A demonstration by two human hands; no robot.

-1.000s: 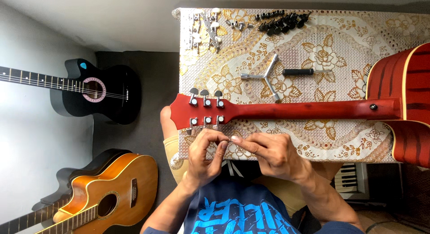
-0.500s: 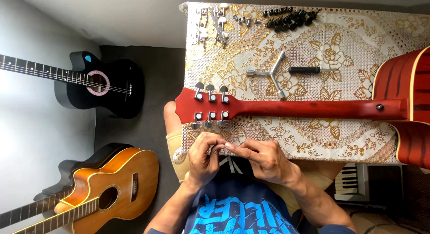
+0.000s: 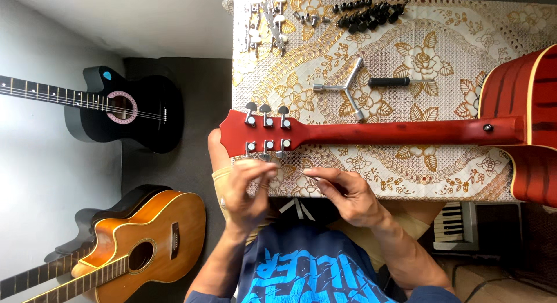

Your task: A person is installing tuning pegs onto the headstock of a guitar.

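At the centre of the frame, a red guitar headstock (image 3: 264,134) is lying face-down on the floral-clothed table (image 3: 441,36). The left hand (image 3: 243,190) is pinching at a lower tuning peg (image 3: 262,158). The right hand (image 3: 342,193) is hovering just below, fingers loosely curled, grasping nothing.

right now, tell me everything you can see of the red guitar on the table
The red guitar lies face down across the patterned tablecloth, glossy wood by its look. Its headstock overhangs the table's near-left edge and carries six silver tuning pegs, three per side. The body runs out of frame at right. The left hand fingers reach the lower pegs.
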